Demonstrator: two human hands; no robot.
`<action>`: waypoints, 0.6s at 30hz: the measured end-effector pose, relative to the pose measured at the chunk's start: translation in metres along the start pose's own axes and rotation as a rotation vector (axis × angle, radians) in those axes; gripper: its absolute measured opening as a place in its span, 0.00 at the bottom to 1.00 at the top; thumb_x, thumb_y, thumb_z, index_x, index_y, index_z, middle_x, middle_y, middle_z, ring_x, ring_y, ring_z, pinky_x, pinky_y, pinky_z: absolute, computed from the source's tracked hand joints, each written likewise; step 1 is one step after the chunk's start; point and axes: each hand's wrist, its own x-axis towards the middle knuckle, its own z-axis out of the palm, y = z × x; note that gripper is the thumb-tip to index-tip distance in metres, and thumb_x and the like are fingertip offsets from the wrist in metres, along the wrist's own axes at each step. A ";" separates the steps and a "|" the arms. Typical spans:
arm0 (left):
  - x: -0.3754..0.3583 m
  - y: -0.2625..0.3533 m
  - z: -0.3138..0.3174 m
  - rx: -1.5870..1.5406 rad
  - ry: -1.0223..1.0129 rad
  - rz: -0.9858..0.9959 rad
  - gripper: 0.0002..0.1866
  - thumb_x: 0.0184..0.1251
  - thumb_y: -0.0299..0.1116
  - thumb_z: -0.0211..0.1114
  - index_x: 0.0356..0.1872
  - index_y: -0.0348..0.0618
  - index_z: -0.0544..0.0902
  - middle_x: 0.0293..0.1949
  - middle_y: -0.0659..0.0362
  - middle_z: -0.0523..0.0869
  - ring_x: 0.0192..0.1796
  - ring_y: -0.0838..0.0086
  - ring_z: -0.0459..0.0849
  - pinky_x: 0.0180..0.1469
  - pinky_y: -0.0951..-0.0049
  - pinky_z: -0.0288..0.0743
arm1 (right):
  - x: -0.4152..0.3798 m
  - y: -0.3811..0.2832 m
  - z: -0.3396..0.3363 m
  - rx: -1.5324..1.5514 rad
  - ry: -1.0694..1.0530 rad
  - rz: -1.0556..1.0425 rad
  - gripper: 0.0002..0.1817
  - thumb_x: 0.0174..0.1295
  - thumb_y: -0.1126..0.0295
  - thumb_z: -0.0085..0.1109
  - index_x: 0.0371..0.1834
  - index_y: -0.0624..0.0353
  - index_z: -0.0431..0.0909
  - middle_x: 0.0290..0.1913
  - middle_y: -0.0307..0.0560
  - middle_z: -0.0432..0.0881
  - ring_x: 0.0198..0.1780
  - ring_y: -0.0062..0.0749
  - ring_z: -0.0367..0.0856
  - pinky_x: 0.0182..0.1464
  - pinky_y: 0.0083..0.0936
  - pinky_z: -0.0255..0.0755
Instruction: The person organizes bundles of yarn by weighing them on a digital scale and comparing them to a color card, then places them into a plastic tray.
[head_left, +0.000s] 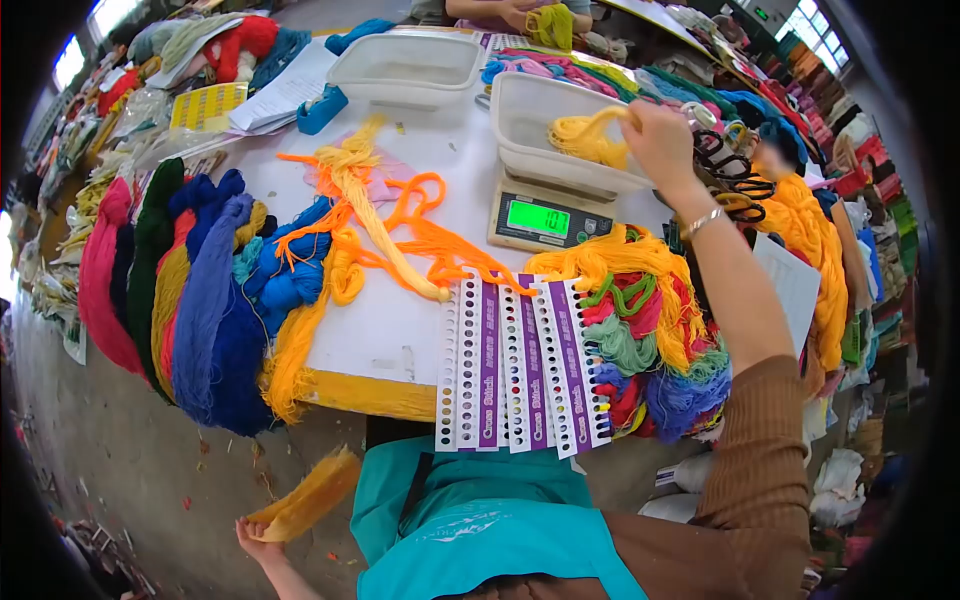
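My right hand (662, 150) is closed on a yellow thread skein (590, 138); the skein's lower part lies in a translucent plastic tub (520, 150). That tub rests on a digital scale (510, 222) with a green lit display. Low on the left, off the table's front edge, my left hand (260, 540) is closed round one end of a golden-yellow thread hank (312, 496). Purple-and-white cards marked Cross Stitch (488, 370) overhang the table edge in front of me. Orange thread (425, 235) and a pale yellow skein (360, 190) lie left of the scale.
Coloured hanks (205, 290) hang over the table's left side, and more multicoloured thread (650, 330) is heaped at the right. Black-handled scissors (735, 170) stand beyond my right arm. A second plastic tub (400, 65) sits at the back. Across the table another person's hands (515, 14) hold yellow-green thread.
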 end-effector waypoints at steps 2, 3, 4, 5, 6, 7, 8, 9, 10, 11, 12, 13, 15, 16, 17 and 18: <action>-0.004 -0.014 0.018 0.010 -0.072 -0.021 0.13 0.72 0.40 0.59 0.27 0.49 0.80 0.18 0.70 0.71 0.18 0.83 0.61 0.21 0.82 0.61 | -0.033 -0.016 -0.004 0.036 0.108 -0.100 0.08 0.60 0.63 0.60 0.29 0.54 0.82 0.30 0.47 0.84 0.39 0.44 0.82 0.48 0.46 0.73; -0.005 -0.019 0.027 0.018 -0.142 -0.040 0.13 0.73 0.40 0.59 0.27 0.49 0.79 0.18 0.70 0.70 0.18 0.83 0.61 0.22 0.82 0.61 | -0.047 -0.020 -0.009 0.039 0.006 -0.089 0.06 0.57 0.64 0.63 0.34 0.53 0.83 0.37 0.44 0.85 0.48 0.43 0.82 0.55 0.44 0.70; -0.006 -0.024 0.036 0.020 -0.146 -0.042 0.13 0.73 0.40 0.59 0.27 0.49 0.79 0.18 0.70 0.70 0.18 0.83 0.61 0.22 0.82 0.61 | -0.059 -0.026 -0.016 0.035 0.008 -0.085 0.06 0.57 0.64 0.63 0.34 0.53 0.83 0.37 0.44 0.85 0.48 0.43 0.82 0.55 0.44 0.70; -0.007 -0.028 0.044 0.024 -0.175 -0.066 0.13 0.74 0.40 0.59 0.27 0.49 0.79 0.17 0.70 0.69 0.18 0.83 0.60 0.22 0.82 0.61 | -0.070 -0.034 -0.022 0.056 0.035 -0.124 0.08 0.55 0.66 0.66 0.37 0.53 0.84 0.43 0.44 0.84 0.54 0.42 0.79 0.58 0.42 0.69; -0.008 -0.032 0.053 0.028 -0.204 -0.090 0.13 0.74 0.40 0.58 0.28 0.48 0.78 0.17 0.70 0.67 0.18 0.83 0.60 0.22 0.83 0.60 | -0.080 -0.041 -0.030 0.076 0.062 -0.165 0.11 0.53 0.67 0.68 0.40 0.53 0.85 0.48 0.43 0.83 0.61 0.42 0.76 0.60 0.41 0.68; -0.010 -0.036 0.063 0.029 -0.209 -0.091 0.13 0.74 0.40 0.58 0.28 0.48 0.78 0.17 0.70 0.67 0.18 0.83 0.60 0.22 0.83 0.60 | -0.089 -0.045 -0.039 0.113 -0.037 -0.093 0.17 0.51 0.69 0.71 0.46 0.53 0.85 0.56 0.43 0.79 0.68 0.43 0.70 0.64 0.41 0.66; -0.013 -0.041 0.073 0.024 -0.279 -0.115 0.14 0.76 0.40 0.58 0.29 0.48 0.78 0.17 0.70 0.67 0.18 0.83 0.60 0.23 0.83 0.60 | -0.096 -0.045 -0.044 0.111 -0.033 -0.090 0.17 0.51 0.69 0.71 0.46 0.53 0.85 0.56 0.43 0.79 0.68 0.43 0.70 0.64 0.41 0.66; -0.017 -0.045 0.083 0.019 -0.348 -0.140 0.14 0.77 0.41 0.57 0.29 0.47 0.77 0.17 0.70 0.66 0.18 0.83 0.60 0.23 0.83 0.60 | -0.101 -0.045 -0.049 0.153 0.009 -0.053 0.16 0.51 0.69 0.70 0.45 0.53 0.85 0.56 0.43 0.79 0.67 0.44 0.71 0.64 0.41 0.66; -0.021 -0.048 0.091 0.021 -0.353 -0.141 0.14 0.77 0.41 0.57 0.29 0.47 0.77 0.17 0.70 0.66 0.18 0.83 0.60 0.23 0.83 0.60 | -0.105 -0.044 -0.053 0.196 0.052 -0.016 0.16 0.52 0.69 0.70 0.45 0.54 0.85 0.56 0.44 0.80 0.67 0.44 0.71 0.64 0.41 0.66; -0.025 -0.051 0.098 0.006 -0.414 -0.168 0.14 0.77 0.41 0.56 0.30 0.47 0.78 0.17 0.69 0.65 0.18 0.84 0.60 0.24 0.83 0.59 | -0.108 -0.041 -0.056 0.195 0.056 -0.012 0.16 0.52 0.69 0.70 0.45 0.54 0.85 0.56 0.44 0.80 0.67 0.44 0.71 0.64 0.41 0.66; -0.030 -0.054 0.107 -0.009 -0.475 -0.195 0.15 0.78 0.42 0.56 0.32 0.46 0.78 0.17 0.69 0.65 0.18 0.84 0.59 0.24 0.82 0.59 | -0.112 -0.038 -0.060 0.215 0.076 0.015 0.15 0.53 0.70 0.70 0.45 0.55 0.85 0.56 0.44 0.80 0.66 0.45 0.72 0.64 0.41 0.66; -0.037 -0.057 0.116 -0.005 -0.480 -0.194 0.15 0.78 0.42 0.56 0.32 0.46 0.78 0.17 0.69 0.65 0.18 0.84 0.59 0.24 0.82 0.59 | -0.115 -0.035 -0.062 0.235 0.096 0.043 0.14 0.53 0.70 0.69 0.45 0.56 0.85 0.56 0.44 0.80 0.66 0.45 0.72 0.64 0.41 0.67; -0.053 -0.063 0.136 -0.029 -0.538 -0.222 0.17 0.79 0.44 0.54 0.34 0.44 0.80 0.17 0.69 0.64 0.18 0.84 0.58 0.24 0.82 0.58 | -0.120 -0.033 -0.067 0.228 0.108 0.052 0.14 0.53 0.71 0.69 0.44 0.57 0.84 0.56 0.45 0.80 0.66 0.46 0.72 0.65 0.41 0.67; -0.058 -0.065 0.141 -0.026 -0.543 -0.218 0.17 0.79 0.44 0.54 0.34 0.44 0.80 0.17 0.69 0.64 0.18 0.84 0.58 0.24 0.82 0.58 | -0.121 -0.032 -0.068 0.222 0.117 0.056 0.14 0.53 0.71 0.69 0.44 0.58 0.84 0.56 0.46 0.80 0.65 0.47 0.73 0.65 0.41 0.67; -0.063 -0.068 0.145 -0.018 -0.608 -0.209 0.16 0.79 0.45 0.53 0.37 0.44 0.80 0.17 0.68 0.65 0.18 0.84 0.59 0.24 0.81 0.58 | -0.123 -0.031 -0.067 0.225 0.122 0.060 0.14 0.53 0.71 0.69 0.44 0.58 0.84 0.56 0.46 0.80 0.65 0.47 0.73 0.65 0.41 0.67; -0.067 -0.069 0.149 -0.011 -0.673 -0.199 0.17 0.79 0.45 0.53 0.40 0.43 0.81 0.17 0.68 0.65 0.18 0.84 0.59 0.24 0.80 0.57 | -0.125 -0.029 -0.064 0.228 0.125 0.062 0.13 0.53 0.72 0.69 0.44 0.58 0.84 0.56 0.46 0.80 0.65 0.47 0.72 0.65 0.42 0.67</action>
